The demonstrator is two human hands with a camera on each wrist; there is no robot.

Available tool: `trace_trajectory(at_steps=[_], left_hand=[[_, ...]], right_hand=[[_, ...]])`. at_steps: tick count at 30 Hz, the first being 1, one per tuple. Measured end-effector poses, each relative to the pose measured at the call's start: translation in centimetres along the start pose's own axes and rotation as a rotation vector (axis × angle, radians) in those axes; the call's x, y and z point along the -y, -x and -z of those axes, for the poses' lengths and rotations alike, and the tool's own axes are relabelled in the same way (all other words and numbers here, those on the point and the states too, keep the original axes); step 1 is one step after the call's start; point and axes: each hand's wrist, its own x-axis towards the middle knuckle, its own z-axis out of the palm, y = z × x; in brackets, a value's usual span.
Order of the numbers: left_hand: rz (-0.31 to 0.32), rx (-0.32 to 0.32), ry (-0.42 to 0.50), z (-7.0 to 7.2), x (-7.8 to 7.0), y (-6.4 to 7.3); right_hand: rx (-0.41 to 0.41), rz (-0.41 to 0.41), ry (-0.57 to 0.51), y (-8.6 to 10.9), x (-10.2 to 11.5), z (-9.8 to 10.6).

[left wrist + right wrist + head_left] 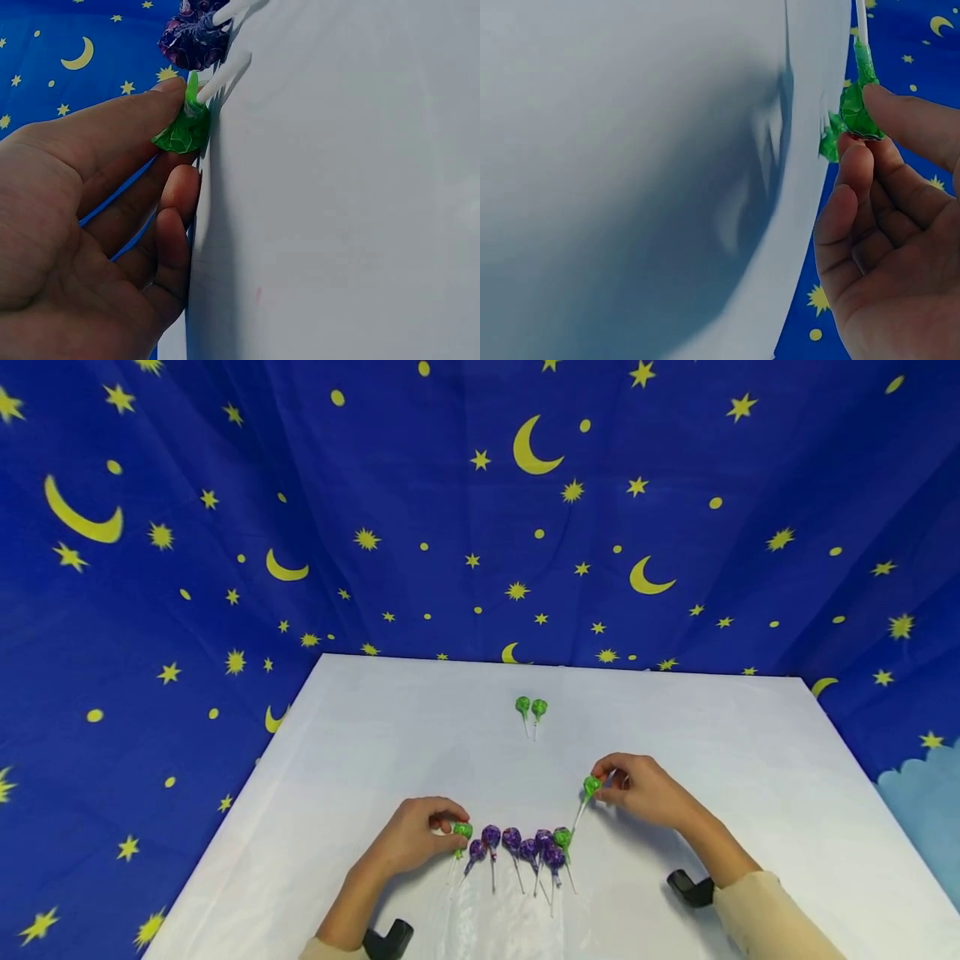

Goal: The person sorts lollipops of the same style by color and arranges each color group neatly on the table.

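Note:
Between the thumb and fingers of my left hand (420,835) is the wrapped head of a green lollipop (462,831), its white stick pointing toward me. My right hand (641,789) pinches another green lollipop (592,785) by its head, stick hanging down and left, as the right wrist view also shows. Several purple lollipops (512,839) lie in a row between the hands, sticks toward me. One more green lollipop (562,837) lies at the right end of that row, just below the held lollipop's stick.
Farther back on the white table (390,727), two green lollipops (539,708) lie side by side. Black wrist mounts (690,888) sit under both forearms. A blue cloth (450,510) with yellow moons and stars hangs behind and beside the table.

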Motion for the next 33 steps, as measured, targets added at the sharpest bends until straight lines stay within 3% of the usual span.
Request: trace_trajectory(at_steps=[8,15,22,33], left_hand=[[-0.006,-0.008,-0.026,0.3,-0.3,-0.1],[0.025,0.006,0.0,-0.1,0.0,0.2],[0.008,0.0,0.007,-0.1,-0.1,-0.1],[0.045,-0.011,0.005,-0.2,-0.5,0.1]], right_hand=[[-0.046,0.001,0.001,-1.1,-1.0,0.7],[-0.044,-0.024,-0.009,-1.6,-1.2,0.2],[-0.078,-0.012,-0.011,-2.3,-1.3,0.4],[-0.074,-0.042,-0.025,-3.4,-1.5,0.7]])
